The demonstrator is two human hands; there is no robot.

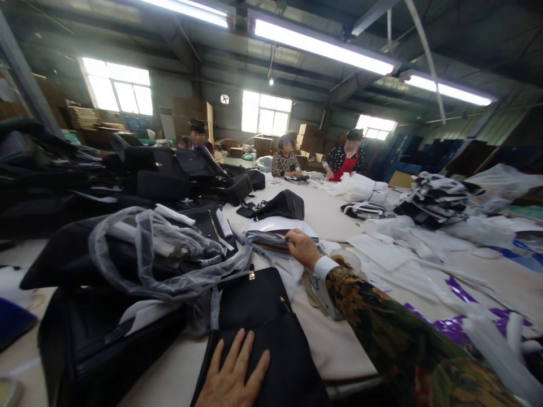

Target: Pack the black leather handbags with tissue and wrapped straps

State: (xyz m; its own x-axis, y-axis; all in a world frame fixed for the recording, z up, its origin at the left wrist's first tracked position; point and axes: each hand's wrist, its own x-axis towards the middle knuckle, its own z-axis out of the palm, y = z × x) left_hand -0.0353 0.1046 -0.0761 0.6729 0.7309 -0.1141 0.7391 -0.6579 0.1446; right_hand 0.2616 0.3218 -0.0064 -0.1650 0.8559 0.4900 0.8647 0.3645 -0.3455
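Note black bag (271, 308) at near edge of table (326, 215), lengthwise toward far edge, directly beneath wide-spread left hand (235, 373), and sheet stack (271, 233) beyond, at narrowed fingertips of right hand (303, 249), grip not discernible.

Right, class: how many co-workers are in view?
3: one person at left, behind the black bags; another person in the middle; a third person at right, in a red apron. Others may be hidden.

left hand (232, 374) partly below bottom edge
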